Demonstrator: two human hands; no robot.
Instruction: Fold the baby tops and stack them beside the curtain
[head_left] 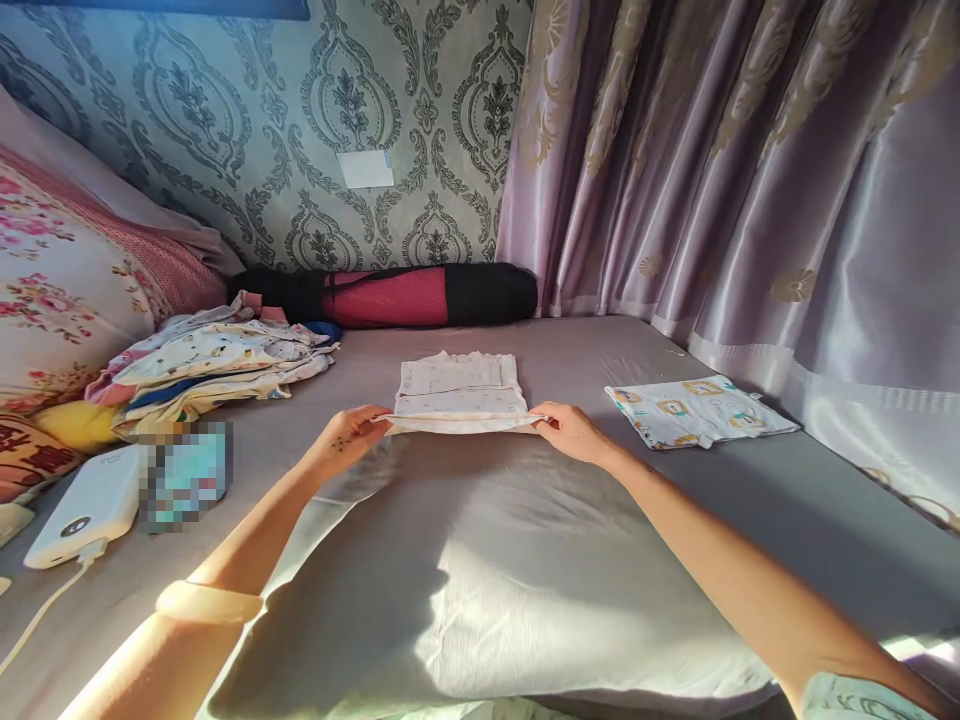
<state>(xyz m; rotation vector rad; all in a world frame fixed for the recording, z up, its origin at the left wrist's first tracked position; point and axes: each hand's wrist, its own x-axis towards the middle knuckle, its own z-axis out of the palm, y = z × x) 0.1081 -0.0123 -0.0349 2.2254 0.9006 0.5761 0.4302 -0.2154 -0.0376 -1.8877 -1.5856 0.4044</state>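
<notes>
A white, lightly printed cloth garment (457, 390) lies partly folded on the grey sheet, just beyond a pale pillow. My left hand (352, 435) pinches its near left corner, while my right hand (568, 432) pinches the near right corner. Between them the near edge is drawn straight and slightly raised. Off to the right rests a folded garment (701, 412) with an orange and teal print, apart from my right hand. A loose pile of clothes (225, 360) sits to the left, beyond my left hand.
The pale pillow (480, 600) fills the near middle. On the left are a white power bank (90, 505) with a cable and a blurred-out item (187, 478). A black and red rolled bag (390, 297) lies along the wall. Purple curtains (720, 160) hang on the right.
</notes>
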